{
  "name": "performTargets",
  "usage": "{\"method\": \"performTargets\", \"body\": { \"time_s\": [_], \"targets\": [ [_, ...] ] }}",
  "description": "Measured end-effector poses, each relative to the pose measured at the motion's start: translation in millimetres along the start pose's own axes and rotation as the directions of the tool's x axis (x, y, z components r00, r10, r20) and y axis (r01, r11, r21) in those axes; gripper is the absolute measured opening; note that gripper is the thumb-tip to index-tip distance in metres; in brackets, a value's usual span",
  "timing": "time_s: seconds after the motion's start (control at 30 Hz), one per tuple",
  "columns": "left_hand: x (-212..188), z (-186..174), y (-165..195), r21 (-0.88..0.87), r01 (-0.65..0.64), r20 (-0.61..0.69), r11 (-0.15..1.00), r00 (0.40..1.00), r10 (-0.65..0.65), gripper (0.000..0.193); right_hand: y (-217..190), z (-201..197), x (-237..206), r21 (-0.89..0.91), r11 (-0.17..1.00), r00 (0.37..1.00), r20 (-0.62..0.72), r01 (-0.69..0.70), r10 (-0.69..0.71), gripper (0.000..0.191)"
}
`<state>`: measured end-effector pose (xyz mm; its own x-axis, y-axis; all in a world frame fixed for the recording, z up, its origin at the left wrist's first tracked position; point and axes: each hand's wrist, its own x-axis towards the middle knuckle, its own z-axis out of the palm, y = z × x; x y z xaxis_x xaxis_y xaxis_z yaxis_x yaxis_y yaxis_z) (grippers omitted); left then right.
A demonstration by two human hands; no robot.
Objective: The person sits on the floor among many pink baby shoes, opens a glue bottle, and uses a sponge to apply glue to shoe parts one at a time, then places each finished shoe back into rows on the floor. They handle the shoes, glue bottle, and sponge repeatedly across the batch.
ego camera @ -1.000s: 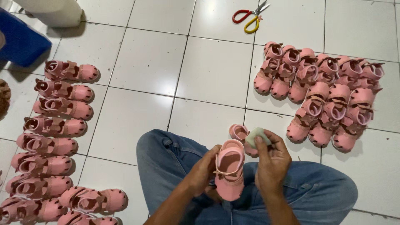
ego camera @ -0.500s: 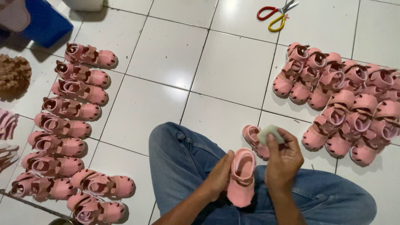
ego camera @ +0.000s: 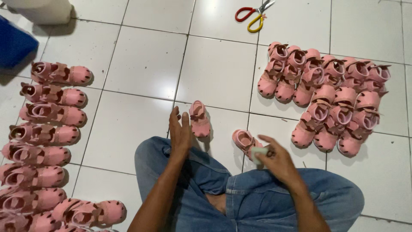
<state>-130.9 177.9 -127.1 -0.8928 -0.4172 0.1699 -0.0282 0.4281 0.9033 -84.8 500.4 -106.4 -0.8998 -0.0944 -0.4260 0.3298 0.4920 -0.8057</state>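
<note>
I sit cross-legged in blue jeans (ego camera: 257,202) on a white tiled floor. My left hand (ego camera: 180,131) is stretched flat with fingers extended, right beside a small pink sandal (ego camera: 199,119) standing on the tile in front of my knee; I cannot tell whether it touches it. My right hand (ego camera: 274,159) holds a small pale piece (ego camera: 259,154) between thumb and fingers. Another pink sandal (ego camera: 244,141) lies on the floor just left of that hand.
Rows of pink sandals (ego camera: 47,129) line the floor on my left. A dense pile of pink sandals (ego camera: 330,99) sits at the right. Red-and-yellow scissors (ego camera: 253,15) lie at the top. A blue object (ego camera: 15,45) and a white container (ego camera: 40,8) stand top left.
The sandal my left hand held over my lap now stands on the floor ahead, and the hand has opened flat beside it. My right hand keeps the pale piece.
</note>
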Motion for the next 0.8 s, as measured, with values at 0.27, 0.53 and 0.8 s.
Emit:
{"method": "performTargets", "body": {
  "time_s": [0.27, 0.53, 0.8],
  "targets": [
    [-87.3, 29.8, -0.4, -0.063, 0.41, 0.398, 0.91, 0.846, -0.354, 0.05, -4.5, 45.3, 27.2, -0.573, 0.791, 0.968, 0.018, 0.214, -0.249, 0.034],
    [-122.5, 46.3, 25.5, -0.438, 0.885, 0.809, 0.157, 0.464, -0.361, 0.065, -64.4, 64.5, -44.6, -0.228, 0.95, 0.971, -0.064, 0.212, -0.232, 0.035],
    [-98.6, 7.4, 72.2, -0.444, 0.896, 0.88, 0.013, 0.438, -0.183, 0.049, -104.8, 65.0, -93.2, -0.095, 0.866, 0.87, 0.009, 0.491, -0.493, 0.052]
  ]
}}
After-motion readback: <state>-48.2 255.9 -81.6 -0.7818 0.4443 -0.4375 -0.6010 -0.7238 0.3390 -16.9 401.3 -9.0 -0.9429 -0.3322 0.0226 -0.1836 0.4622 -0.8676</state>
